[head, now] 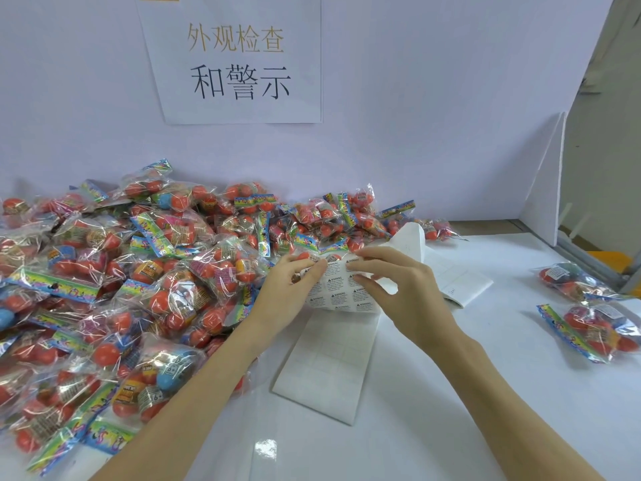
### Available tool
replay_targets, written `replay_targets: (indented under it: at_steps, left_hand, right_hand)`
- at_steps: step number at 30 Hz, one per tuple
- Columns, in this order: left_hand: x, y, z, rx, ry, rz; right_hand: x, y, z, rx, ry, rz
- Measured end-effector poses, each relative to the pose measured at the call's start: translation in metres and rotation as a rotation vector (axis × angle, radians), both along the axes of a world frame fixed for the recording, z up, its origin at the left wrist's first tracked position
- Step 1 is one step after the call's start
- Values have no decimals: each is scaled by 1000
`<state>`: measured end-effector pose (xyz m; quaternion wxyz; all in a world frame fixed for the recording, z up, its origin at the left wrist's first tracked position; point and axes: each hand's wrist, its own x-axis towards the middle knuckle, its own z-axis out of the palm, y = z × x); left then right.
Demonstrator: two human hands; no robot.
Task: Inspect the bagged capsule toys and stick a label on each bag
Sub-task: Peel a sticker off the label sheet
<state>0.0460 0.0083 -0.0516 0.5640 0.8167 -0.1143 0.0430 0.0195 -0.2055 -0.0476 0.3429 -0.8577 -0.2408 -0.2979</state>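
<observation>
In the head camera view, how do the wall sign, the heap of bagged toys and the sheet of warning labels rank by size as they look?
1. heap of bagged capsule toys, filling the left side.
2. wall sign.
3. sheet of warning labels, held in both hands.

The sign hangs farther back, so its true size against the sheet stays unsure.

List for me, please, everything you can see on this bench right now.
bagged capsule toys: big heap, too many to count, mostly red capsules in clear bags, left half of table.
set-aside bags: two, same kind, right edge.
label sheet: one, white with black warning print, held in both hands.
used backing strip: one, white, lying under the hands.
sign: one, white paper, on back wall.
table: white.
left hand: grip on the sheet's left edge.
right hand: fingers pinching at the sheet.
</observation>
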Motion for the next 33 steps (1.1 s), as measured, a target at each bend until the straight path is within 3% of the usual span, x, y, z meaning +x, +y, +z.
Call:
replay_targets:
  at_steps: [5,11,15,20,26,33]
  left_hand:
    - [1,-1,-2,5,-24,-23]
    - [4,-2,-8,98,-108,-45]
    - [7,-2,-10,112,-128,-40]
    - [7,-2,-11,120,-109,-31]
    - [9,-2,-12,112,-72,-13]
    - [14,0,-17,129,-99,1]
  right_hand:
    - [2,0,-3,-52,38,-23]
    - [3,5,-2,224,189,-10]
    - [4,5,-4,276,269,-9]
    - [5,4,-5,186,261,-23]
    - [4,-3,-3,33,70,31]
    - [3,-9,-2,-51,25,61]
